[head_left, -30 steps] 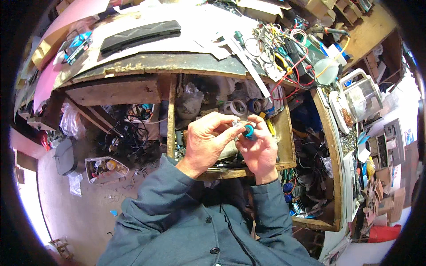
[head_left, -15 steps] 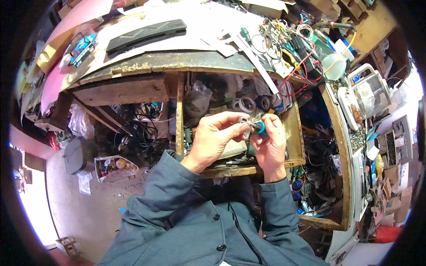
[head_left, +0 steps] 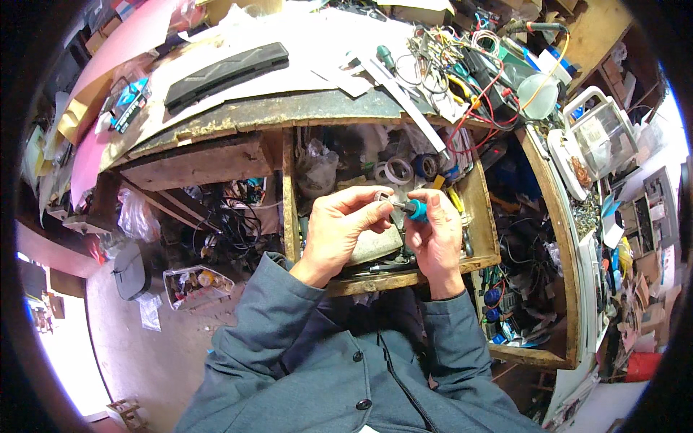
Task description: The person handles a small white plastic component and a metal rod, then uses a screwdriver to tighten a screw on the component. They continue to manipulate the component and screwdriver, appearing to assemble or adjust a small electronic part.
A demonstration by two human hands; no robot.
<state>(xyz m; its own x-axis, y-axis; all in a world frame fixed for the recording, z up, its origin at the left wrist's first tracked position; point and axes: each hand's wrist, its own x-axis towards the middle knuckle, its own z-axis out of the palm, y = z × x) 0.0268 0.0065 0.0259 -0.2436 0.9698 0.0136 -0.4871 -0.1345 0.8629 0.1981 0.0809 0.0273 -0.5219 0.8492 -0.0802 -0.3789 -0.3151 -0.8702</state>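
My left hand (head_left: 338,229) pinches a small silvery piece (head_left: 382,196) between thumb and fingertips, too small to make out its kind. In my right hand (head_left: 437,238) is a screwdriver (head_left: 416,210) with a short teal handle. Its shaft points left at the piece; whether the tip touches it I cannot tell. Both hands are held above an open wooden drawer (head_left: 482,216). Inside the drawer lie a pale roll of tape (head_left: 398,171), a crumpled clear plastic bag (head_left: 317,167) and a greyish, rounded object (head_left: 377,245) partly behind my hands.
Beyond the drawer, the worktop (head_left: 216,119) carries a long black case (head_left: 227,76), a white strip (head_left: 404,101) and a tangle of wires (head_left: 440,61). To the right stands a clear-lidded box (head_left: 598,141). A bin of small parts (head_left: 198,286) sits on the floor at left.
The screwdriver and the small piece have drawn slightly apart, so more of the shaft shows. My left hand has shifted a little left. The whole view has shifted slightly.
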